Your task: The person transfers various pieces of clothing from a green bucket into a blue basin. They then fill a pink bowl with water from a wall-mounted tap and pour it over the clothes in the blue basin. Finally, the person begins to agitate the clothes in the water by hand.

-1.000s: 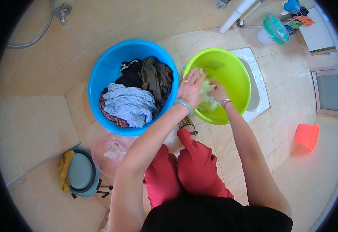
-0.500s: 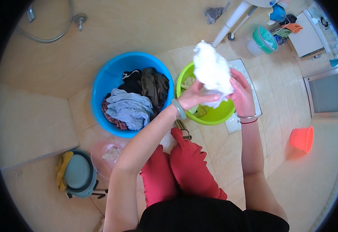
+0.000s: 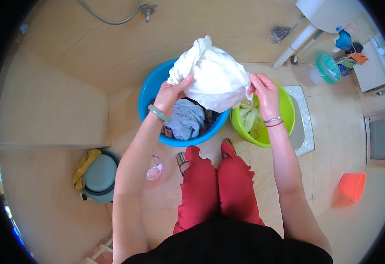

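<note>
Okay, two hands, both gripping one white cloth. Left hand is closed on its left edge, thumb on top, other fingers mostly out of sight behind the fabric. Right hand pinches the right corner between thumb and bent fingers, a small bit of cloth sticking out below. White cloth is bunched at top left, spread between the hands, in the air, covering part of the blue tub from view and reaching to the lime basin.

Containers: one blue tub, on the floor, holding a light blue garment, a plaid piece at its lower left and dark clothing; exact count unclear, cloth hides the rest. One lime basin right of it, pale green fabric inside on the left; number of pieces can't be told. One pink basin partly behind the left forearm, one whitish bundle in it. One coral bucket far right, contents not visible. One bin at upper right with a green liner. Grey-blue basin at lower left, one yellow cloth beside it. Two sandals below the tub and basin.
</note>
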`<move>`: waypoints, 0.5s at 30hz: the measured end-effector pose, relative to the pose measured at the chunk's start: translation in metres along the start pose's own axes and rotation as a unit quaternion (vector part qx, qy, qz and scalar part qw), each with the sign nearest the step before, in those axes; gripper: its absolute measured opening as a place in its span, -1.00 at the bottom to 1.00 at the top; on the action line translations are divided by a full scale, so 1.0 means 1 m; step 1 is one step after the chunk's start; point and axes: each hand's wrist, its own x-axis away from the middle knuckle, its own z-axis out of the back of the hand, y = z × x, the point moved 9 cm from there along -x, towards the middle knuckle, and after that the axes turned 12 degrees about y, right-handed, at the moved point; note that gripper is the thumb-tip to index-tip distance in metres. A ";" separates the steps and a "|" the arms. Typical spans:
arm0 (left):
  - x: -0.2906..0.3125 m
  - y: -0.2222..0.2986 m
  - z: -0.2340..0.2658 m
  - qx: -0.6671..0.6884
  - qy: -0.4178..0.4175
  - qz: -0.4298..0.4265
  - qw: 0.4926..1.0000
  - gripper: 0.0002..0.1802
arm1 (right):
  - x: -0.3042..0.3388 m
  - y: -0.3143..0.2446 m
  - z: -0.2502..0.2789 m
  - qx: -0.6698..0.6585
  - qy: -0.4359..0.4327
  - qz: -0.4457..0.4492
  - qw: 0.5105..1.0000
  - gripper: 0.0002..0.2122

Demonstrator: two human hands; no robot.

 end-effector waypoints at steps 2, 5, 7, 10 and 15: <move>-0.005 -0.002 0.038 -0.041 0.064 0.005 0.997 -0.52 | -0.002 0.019 -0.034 0.029 -0.014 0.010 0.999 -0.85; -0.023 -0.006 0.092 -0.053 0.163 -0.017 0.985 -0.57 | -0.006 0.064 -0.088 0.000 -0.049 0.021 0.999 -0.85; -0.039 -0.015 0.120 -0.031 0.187 -0.038 0.981 -0.56 | -0.010 0.089 -0.116 -0.001 -0.051 0.054 0.997 -0.84; -0.065 -0.024 0.150 0.007 0.199 -0.053 0.979 -0.51 | -0.021 0.109 -0.155 0.095 -0.070 0.115 0.986 -0.80; -0.103 -0.071 0.180 0.017 0.204 0.083 0.975 -0.28 | -0.035 0.183 -0.189 0.011 -0.155 -0.117 0.981 -0.48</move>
